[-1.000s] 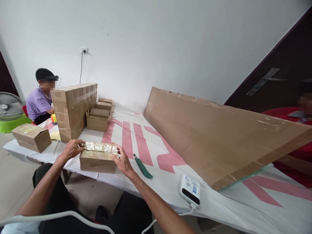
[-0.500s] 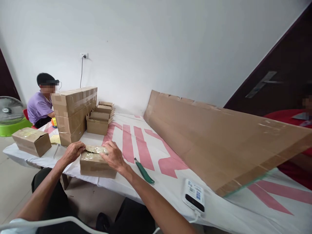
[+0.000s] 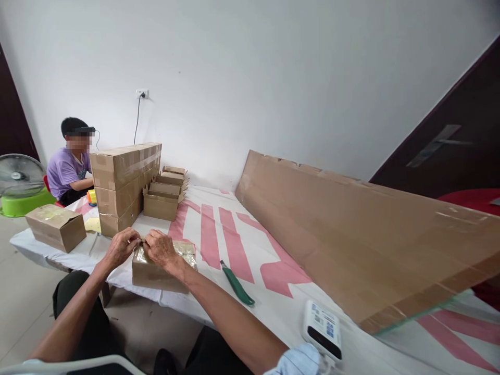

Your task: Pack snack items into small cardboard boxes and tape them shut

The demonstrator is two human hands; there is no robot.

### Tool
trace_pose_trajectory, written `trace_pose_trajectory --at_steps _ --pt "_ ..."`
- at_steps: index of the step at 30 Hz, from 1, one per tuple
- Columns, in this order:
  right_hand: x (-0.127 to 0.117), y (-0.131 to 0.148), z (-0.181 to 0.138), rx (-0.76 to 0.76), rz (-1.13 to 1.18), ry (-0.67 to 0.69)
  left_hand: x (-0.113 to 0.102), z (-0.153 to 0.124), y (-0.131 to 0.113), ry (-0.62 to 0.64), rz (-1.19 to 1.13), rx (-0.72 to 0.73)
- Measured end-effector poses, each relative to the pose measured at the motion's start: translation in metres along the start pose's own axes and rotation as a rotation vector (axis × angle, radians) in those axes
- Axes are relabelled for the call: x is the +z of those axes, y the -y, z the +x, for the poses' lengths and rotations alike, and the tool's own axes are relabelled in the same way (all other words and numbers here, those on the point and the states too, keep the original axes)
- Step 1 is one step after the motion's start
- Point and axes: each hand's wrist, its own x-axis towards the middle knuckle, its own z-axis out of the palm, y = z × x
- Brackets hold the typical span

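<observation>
A small brown cardboard box [image 3: 158, 276] lies in front of me near the table's front edge, with shiny clear tape [image 3: 186, 249] over its top. My left hand [image 3: 122, 247] is closed in a pinch at the box's upper left end. Close beside it, my right hand [image 3: 158, 248] bends over the top, its fingers also pinched at that end. What sits between the fingertips is too small and covered to make out. To the right of the box rests a green-handled cutter [image 3: 237, 284], touched by neither hand.
A wall of stacked boxes [image 3: 125, 169] stands behind my hands, beside several open boxes [image 3: 160, 205]. Another taped box [image 3: 57, 226] is at the left. A large cardboard sheet [image 3: 351, 234] slants across the right. A white device [image 3: 322, 328] lies nearby. A co-worker [image 3: 66, 166] sits at far left.
My right hand has moved left along the box top, close to my left hand. The shiny flap-like strip raised between the hands earlier is no longer seen standing up. The view has shifted slightly.
</observation>
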Motion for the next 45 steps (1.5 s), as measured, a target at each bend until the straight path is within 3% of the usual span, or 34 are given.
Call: trace_pose_trajectory --at_steps 4,11,18,22,26,29,32,35,39,42,45 --pt "-0.002 0.001 0.000 -0.008 0.001 -0.022 -0.002 -0.002 0.011 0.074 -0.062 0.004" --pt "-0.003 0.001 0.000 -0.024 0.008 -0.028 -0.019 0.018 0.016 0.412 -0.164 -0.021" --pt "-0.003 0.001 -0.001 -0.066 0.029 -0.016 -0.022 0.017 -0.001 0.510 -0.240 -0.052" --pt "-0.016 -0.026 -0.025 -0.095 0.093 -0.091 -0.023 0.003 -0.009 0.502 -0.315 -0.116" --pt "-0.028 -0.094 -0.087 0.139 0.089 -0.185 -0.022 -0.013 -0.016 0.457 -0.346 -0.093" --pt "-0.026 -0.151 -0.150 0.417 -0.041 -0.059 -0.016 -0.025 -0.020 0.400 -0.374 -0.109" --pt "-0.014 -0.187 -0.204 0.591 -0.106 0.122 -0.011 -0.035 -0.023 0.367 -0.400 -0.142" --pt "0.001 -0.197 -0.233 0.707 -0.109 0.233 -0.010 -0.040 -0.026 0.361 -0.440 -0.161" --pt "0.010 -0.191 -0.242 0.794 -0.052 0.273 -0.014 -0.038 -0.022 0.365 -0.470 -0.155" --pt "0.007 -0.188 -0.242 0.813 -0.049 0.249 -0.018 -0.035 -0.013 0.364 -0.452 -0.154" --pt "-0.004 -0.185 -0.230 0.866 0.069 0.071 -0.019 -0.037 -0.005 0.335 -0.468 -0.172"
